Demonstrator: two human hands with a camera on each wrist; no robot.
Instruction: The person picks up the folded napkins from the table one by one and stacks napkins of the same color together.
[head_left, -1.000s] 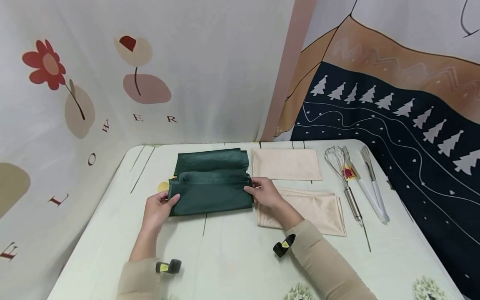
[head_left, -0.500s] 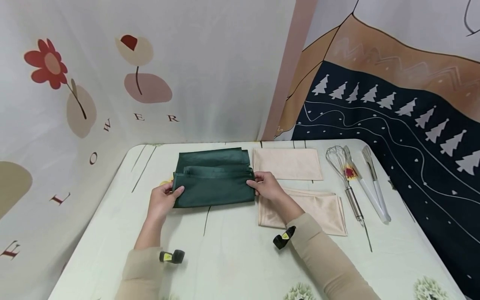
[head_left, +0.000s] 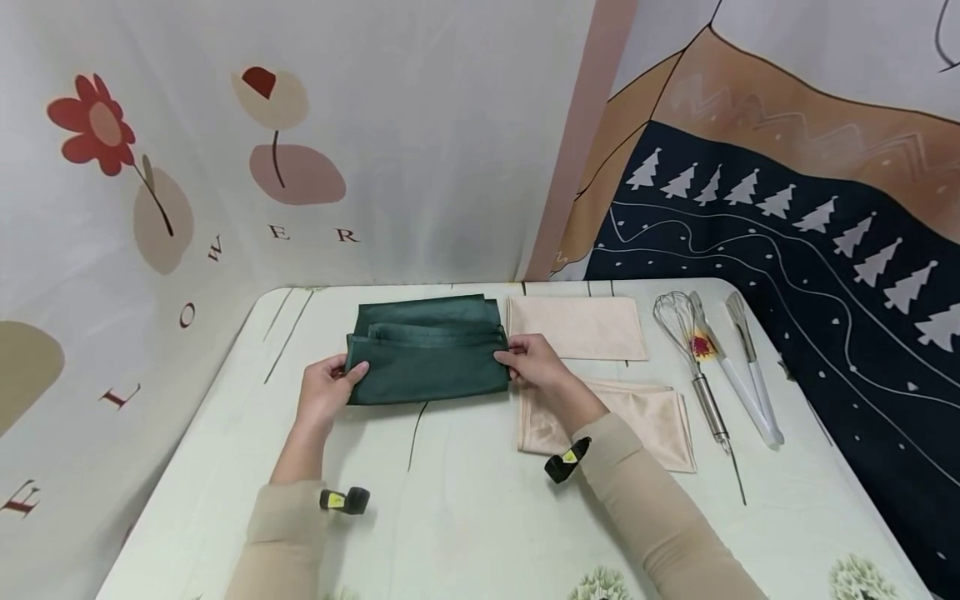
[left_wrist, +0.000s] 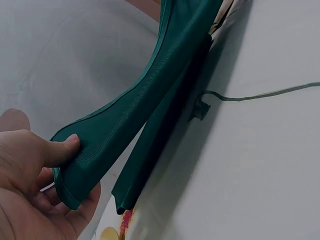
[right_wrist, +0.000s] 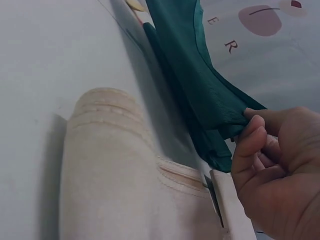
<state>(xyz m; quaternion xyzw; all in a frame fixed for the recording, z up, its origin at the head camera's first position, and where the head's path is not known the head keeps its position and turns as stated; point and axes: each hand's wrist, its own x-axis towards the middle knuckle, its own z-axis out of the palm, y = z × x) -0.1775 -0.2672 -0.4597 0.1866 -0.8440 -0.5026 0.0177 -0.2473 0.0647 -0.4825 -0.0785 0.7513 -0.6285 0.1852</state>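
A folded dark green cloth (head_left: 427, 371) is held up by its two sides, its front flap hanging over the table. My left hand (head_left: 321, 396) pinches the left corner, thumb on the front face; in the left wrist view that thumb (left_wrist: 70, 143) presses the hemmed edge against the fingers. At the opposite side my right hand (head_left: 536, 360) pinches the right edge between thumb and fingers. More folded green cloth (head_left: 427, 311) lies flat just behind. Both wrist views show green cloth lying on the table below the held part, with a gap between.
Two folded beige cloths lie to the right: one at the back (head_left: 576, 327), one nearer (head_left: 630, 425), partly under the right forearm. Beyond them are a metal whisk (head_left: 708, 407) and long white-handled utensils (head_left: 742, 400). Printed curtains stand behind the table (head_left: 465, 517).
Both hands have moved the held green cloth away from me, toward the back green cloth, and slightly right. The grip on both sides stays the same.
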